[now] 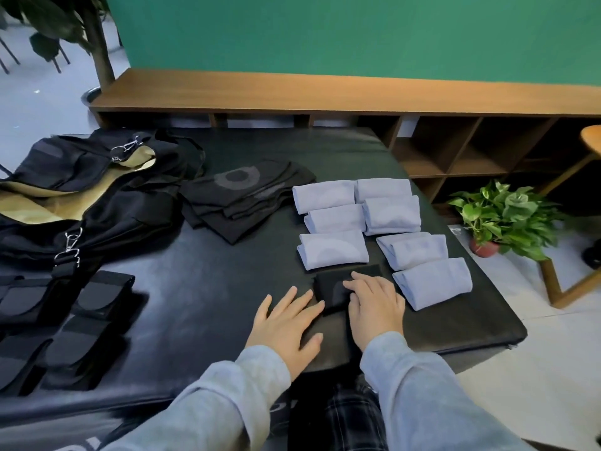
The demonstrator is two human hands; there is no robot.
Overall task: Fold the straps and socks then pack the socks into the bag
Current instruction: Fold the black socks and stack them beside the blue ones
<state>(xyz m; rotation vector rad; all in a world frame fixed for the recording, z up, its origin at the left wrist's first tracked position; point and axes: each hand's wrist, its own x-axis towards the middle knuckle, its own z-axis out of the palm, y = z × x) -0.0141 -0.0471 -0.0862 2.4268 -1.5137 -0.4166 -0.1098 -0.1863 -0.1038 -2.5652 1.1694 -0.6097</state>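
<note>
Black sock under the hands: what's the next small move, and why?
Probably slide the folded black sock away to sit beside the folded blue socks. Both hands lie flat on it, left hand at its near-left edge, right hand on top, so the fold looks pressed. More unfolded black socks wait near the bag.

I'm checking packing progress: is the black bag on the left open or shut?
Open. The black bag gapes along its top, showing tan lining inside. No socks are visible in it; the folded blue socks lie on the table.

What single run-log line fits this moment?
left hand: flat on table | right hand: pressing black sock | bag: open
</note>
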